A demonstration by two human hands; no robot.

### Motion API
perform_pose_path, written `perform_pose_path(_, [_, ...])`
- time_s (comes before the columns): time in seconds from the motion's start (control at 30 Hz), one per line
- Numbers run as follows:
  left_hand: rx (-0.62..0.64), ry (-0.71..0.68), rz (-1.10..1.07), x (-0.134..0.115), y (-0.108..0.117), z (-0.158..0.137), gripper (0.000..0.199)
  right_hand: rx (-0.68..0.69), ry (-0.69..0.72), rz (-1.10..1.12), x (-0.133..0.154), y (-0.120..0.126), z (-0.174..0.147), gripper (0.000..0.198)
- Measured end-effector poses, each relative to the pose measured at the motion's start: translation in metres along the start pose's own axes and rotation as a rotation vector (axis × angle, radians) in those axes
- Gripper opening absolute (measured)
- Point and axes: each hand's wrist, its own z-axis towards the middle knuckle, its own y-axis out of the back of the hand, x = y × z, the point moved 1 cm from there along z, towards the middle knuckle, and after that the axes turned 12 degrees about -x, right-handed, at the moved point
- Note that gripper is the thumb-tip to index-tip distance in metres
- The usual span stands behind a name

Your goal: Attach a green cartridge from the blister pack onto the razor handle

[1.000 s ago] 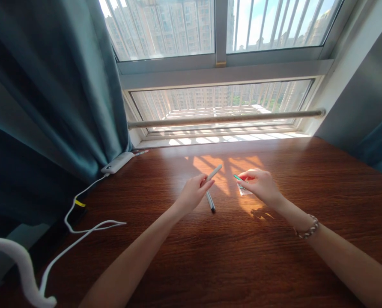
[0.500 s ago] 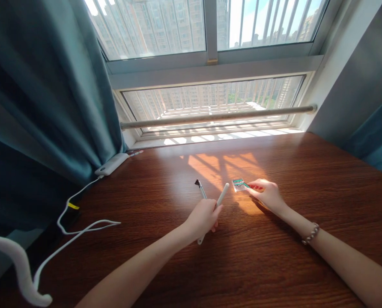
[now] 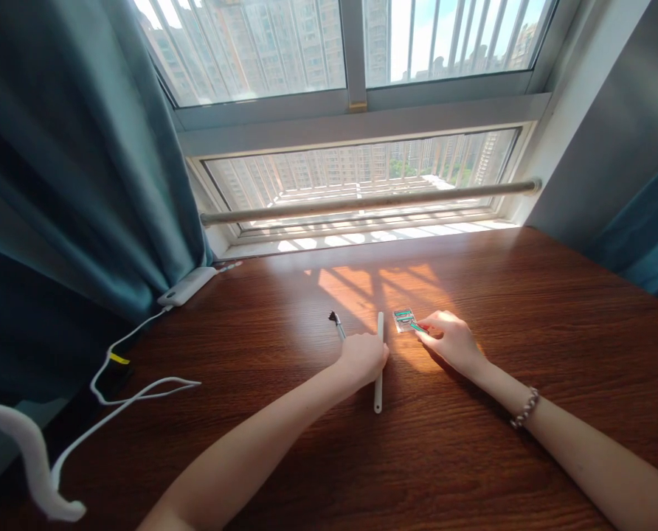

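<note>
My left hand [image 3: 365, 357] is closed on a slim white stick [image 3: 378, 397] with a small hole in its near end. The stick points nearly straight away from me, close to the tabletop. Beyond that hand lies a thin silver tool [image 3: 338, 326] with a dark, flared head; its near part is hidden behind the hand. Over to the right, my right hand [image 3: 451, 342] pinches a small green strip-like piece [image 3: 418, 328]. This piece meets the near right corner of a small clear case [image 3: 403, 317] with green strips inside. Whether piece and case are joined, I cannot tell.
All this rests on a brown wooden table [image 3: 555, 332]. At the left, a white power bank-like block [image 3: 188, 286] trails a white cable [image 3: 141, 394]. A curved white object [image 3: 30, 457] stands at the near left. Curtain [image 3: 85, 147] and barred window lie beyond.
The white stick has swung from a slant to nearly straight, and my left hand has turned with it. My right hand stays at the case, still pinching the green piece. The view has shifted slightly.
</note>
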Motion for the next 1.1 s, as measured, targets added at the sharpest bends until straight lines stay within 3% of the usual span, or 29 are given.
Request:
perform_pose_path(0.1, [0.019, 0.023, 0.055, -0.002, 0.001, 0.008, 0.026, 0.008, 0.012, -0.007, 0.000, 0.001, 0.001, 0.012])
perform_pose_path(0.4, [0.016, 0.091, 0.112, 0.007, -0.003, 0.026, 0.033, 0.055, 0.009, -0.011, 0.003, 0.003, 0.001, 0.012])
perform_pose_path(1.1, [-0.100, 0.079, 0.104, 0.016, -0.012, 0.020, 0.036, 0.049, 0.070, 0.008, 0.004, 0.001, -0.001, 0.011])
